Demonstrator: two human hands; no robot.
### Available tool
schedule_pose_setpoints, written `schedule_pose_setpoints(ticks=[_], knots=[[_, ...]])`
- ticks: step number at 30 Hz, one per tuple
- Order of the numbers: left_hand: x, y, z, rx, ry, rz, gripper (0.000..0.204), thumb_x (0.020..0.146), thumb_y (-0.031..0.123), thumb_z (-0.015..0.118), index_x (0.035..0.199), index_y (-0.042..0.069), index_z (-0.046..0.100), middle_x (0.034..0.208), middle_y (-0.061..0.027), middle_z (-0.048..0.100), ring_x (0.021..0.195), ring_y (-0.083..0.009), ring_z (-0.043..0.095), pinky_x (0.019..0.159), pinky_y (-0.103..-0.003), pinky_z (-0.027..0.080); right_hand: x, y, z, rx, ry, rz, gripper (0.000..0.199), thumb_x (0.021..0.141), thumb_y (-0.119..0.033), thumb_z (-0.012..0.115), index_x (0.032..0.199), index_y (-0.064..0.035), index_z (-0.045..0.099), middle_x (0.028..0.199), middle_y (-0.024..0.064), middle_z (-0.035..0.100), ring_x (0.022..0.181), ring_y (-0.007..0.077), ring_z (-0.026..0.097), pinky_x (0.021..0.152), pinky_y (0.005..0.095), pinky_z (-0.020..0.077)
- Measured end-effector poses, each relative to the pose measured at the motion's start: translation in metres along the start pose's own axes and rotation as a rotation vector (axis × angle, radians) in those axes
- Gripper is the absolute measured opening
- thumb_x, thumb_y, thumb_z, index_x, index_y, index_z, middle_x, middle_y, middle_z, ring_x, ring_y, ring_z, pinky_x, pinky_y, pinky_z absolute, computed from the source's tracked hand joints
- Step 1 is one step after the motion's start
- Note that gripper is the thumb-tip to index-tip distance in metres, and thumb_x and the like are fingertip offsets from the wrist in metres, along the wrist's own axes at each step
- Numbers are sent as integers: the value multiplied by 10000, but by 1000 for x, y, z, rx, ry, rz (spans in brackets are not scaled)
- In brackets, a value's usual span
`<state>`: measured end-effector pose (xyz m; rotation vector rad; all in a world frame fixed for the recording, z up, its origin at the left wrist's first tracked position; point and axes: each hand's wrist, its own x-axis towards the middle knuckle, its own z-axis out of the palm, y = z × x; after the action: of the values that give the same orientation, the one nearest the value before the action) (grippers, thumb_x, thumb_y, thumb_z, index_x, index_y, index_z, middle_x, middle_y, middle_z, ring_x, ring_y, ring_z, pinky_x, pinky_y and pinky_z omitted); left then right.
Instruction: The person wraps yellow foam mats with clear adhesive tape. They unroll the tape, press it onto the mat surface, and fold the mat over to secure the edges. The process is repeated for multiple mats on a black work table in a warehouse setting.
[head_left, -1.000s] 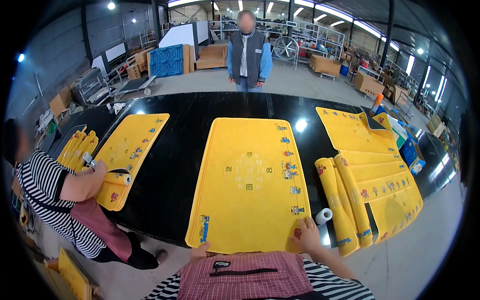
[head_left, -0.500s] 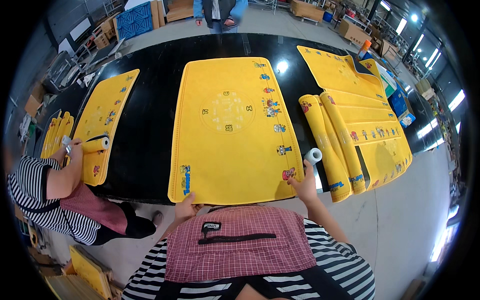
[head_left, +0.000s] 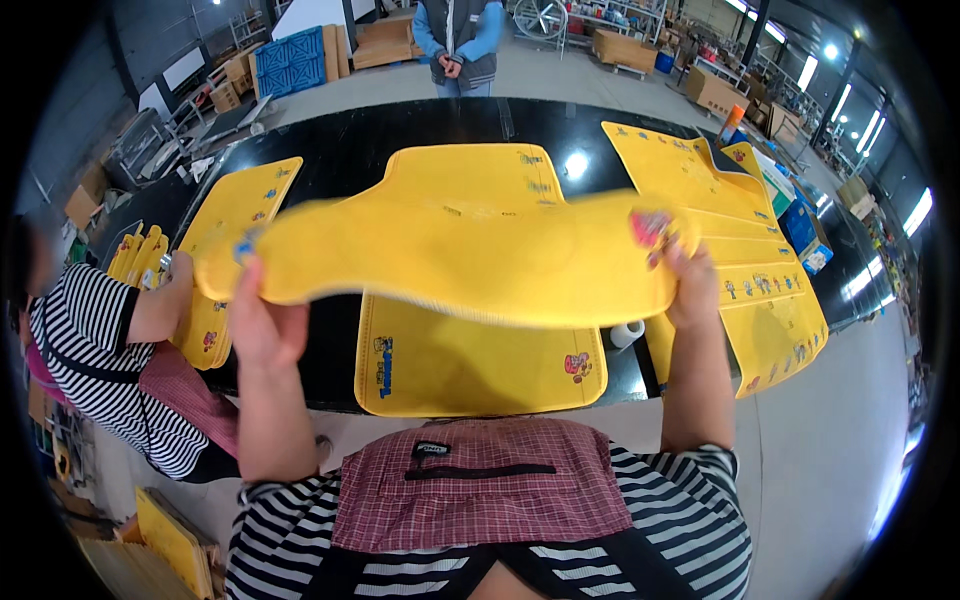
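Observation:
Raised over the table is a yellow mat (head_left: pixel 460 260) with cartoon figures, bowed and blurred by motion. Its near left corner is pinched in my left hand (head_left: pixel 268 325), thumb on top and fingers partly hidden. My right hand (head_left: pixel 693 288) grips the near right corner beside a red printed figure. Beneath it, another yellow mat (head_left: pixel 480 370) lies flat on the black table (head_left: pixel 325 385); the held mat covers its middle. A white roll (head_left: pixel 627 333) stands by that lower mat's right edge.
At the right, several yellow mats (head_left: pixel 775 290) lie overlapped, one with a curled corner. Behind them are an orange-capped can (head_left: pixel 732 122) and boxes (head_left: pixel 805 232). A co-worker (head_left: pixel 95 320) works at another yellow mat (head_left: pixel 235 215) on the left. Another person (head_left: pixel 460 45) stands beyond the table.
Both my hands have lifted the upper mat's near edge off the table, uncovering a second mat below. The person beyond the table has brought their hands together.

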<state>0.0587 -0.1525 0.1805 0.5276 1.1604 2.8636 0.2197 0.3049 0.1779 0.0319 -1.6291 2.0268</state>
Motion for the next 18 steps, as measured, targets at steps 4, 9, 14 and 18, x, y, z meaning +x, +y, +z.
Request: schedule_pose_setpoints(ticks=[4, 9, 14, 18], knots=[[66, 70, 91, -24, -457, 533, 497, 1041, 350, 538, 1426, 36, 521, 1448, -141, 571, 1390, -337, 494, 1209, -558, 283, 56, -91, 25, 110, -158, -489, 435, 997, -221, 655, 1363, -14, 542, 1210, 107, 678, 1057, 203, 681, 925, 360, 561], [116, 112, 189, 35, -596, 1038, 539, 1063, 395, 479, 1505, 88, 459, 1533, -110, 502, 1468, -297, 396, 1255, -469, 195, 93, -158, 88, 202, -360, -937, 412, 1033, -191, 614, 1395, -17, 522, 1319, 119, 655, 1190, 234, 654, 1052, 404, 518], [179, 58, 184, -102, -449, 980, 301, 1031, 190, 623, 1288, 38, 585, 1287, -76, 654, 1241, -195, 601, 1133, -378, 425, 131, -121, 107, 10, -100, -933, 393, 1046, -207, 596, 1394, -31, 545, 1354, 114, 637, 1201, 220, 648, 1043, 374, 523], [275, -53, 123, 450, -258, 602, 600, 1022, 433, 599, 1472, 50, 489, 1460, -103, 539, 1340, -205, 491, 1187, -363, 306, 220, -24, 87, -151, 52, -511, 505, 1040, -369, 598, 1399, -18, 543, 1403, 122, 595, 1344, 215, 522, 1160, 364, 358]])
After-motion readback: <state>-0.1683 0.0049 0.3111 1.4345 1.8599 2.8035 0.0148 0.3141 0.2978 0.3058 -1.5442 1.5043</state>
